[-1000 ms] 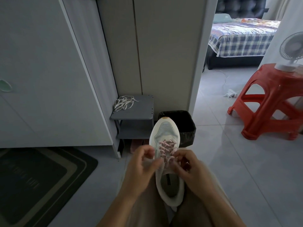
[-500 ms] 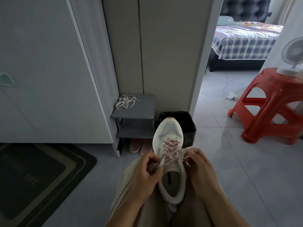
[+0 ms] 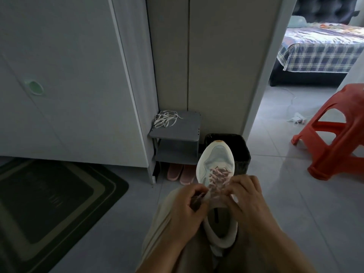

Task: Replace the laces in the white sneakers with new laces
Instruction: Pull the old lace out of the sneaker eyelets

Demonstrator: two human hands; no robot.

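Head cam: L hand (image 3: 185,209) & R hand (image 3: 246,200) pinch flat pink lace (image 3: 217,174); mesh sneaker (image 3: 215,156).

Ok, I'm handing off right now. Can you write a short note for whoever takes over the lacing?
Left hand: fingers curled, pinching one end of the pink lace at the shoe's left side.
Right hand: fingers curled on the lace by the upper eyelets.
White sneaker: lying on the lap, toe pointing away.
Old white laces: heaped on top of the grey shelf.
Done: old lace out, pink lace crossed through the lower eyelets.
Left: top eyelets and the knot. The second sneaker is not in view.
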